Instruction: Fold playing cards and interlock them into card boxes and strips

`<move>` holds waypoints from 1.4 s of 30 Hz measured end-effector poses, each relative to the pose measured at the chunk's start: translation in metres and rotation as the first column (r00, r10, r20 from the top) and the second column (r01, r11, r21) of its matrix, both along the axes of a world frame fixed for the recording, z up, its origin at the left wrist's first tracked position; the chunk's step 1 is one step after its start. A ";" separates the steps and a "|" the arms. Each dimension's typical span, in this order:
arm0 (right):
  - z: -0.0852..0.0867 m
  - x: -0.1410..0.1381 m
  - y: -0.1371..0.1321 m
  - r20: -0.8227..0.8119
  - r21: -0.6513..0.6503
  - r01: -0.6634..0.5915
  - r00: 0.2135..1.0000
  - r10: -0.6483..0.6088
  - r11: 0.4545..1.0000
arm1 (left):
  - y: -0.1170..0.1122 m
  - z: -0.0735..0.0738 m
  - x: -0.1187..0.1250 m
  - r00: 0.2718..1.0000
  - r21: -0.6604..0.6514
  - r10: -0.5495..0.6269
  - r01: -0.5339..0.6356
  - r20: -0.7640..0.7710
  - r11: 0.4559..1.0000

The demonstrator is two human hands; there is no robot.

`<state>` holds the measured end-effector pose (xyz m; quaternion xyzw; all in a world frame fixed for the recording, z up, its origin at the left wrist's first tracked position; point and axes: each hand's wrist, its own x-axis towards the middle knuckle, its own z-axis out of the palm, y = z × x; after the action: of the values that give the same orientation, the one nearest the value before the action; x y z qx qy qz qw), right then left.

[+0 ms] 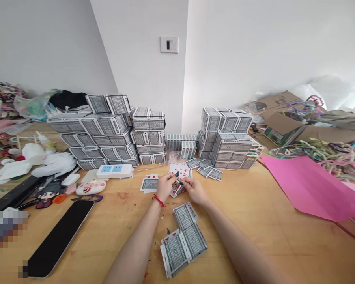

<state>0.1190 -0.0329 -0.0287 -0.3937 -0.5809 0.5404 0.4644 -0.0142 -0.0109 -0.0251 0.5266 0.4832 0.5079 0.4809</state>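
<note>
Head view: left hand (pixel 165 186) and right hand (pixel 195 190) both pinch the playing cards (pixel 175 189) between their fingertips, light, slick, bendy stuff, likely best held at the edges.

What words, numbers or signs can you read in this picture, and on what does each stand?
No word or number is readable.
Red heart signs: face-up card beside the left hand.
Red pips on the fanned cards: too blurred to tell.
Held cards, card boxes, wall panel: print too small to read.
</note>
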 end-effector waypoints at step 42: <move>-0.002 0.013 0.012 -0.161 -0.069 0.296 0.939 -0.303 0.953 | -0.003 0.003 0.001 0.988 0.005 -0.031 0.031 0.149 1.000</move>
<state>0.1323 -0.0214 -0.0311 -0.4401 -0.4605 0.5076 0.5801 -0.0129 -0.0140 -0.0220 0.4955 0.4369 0.5389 0.5227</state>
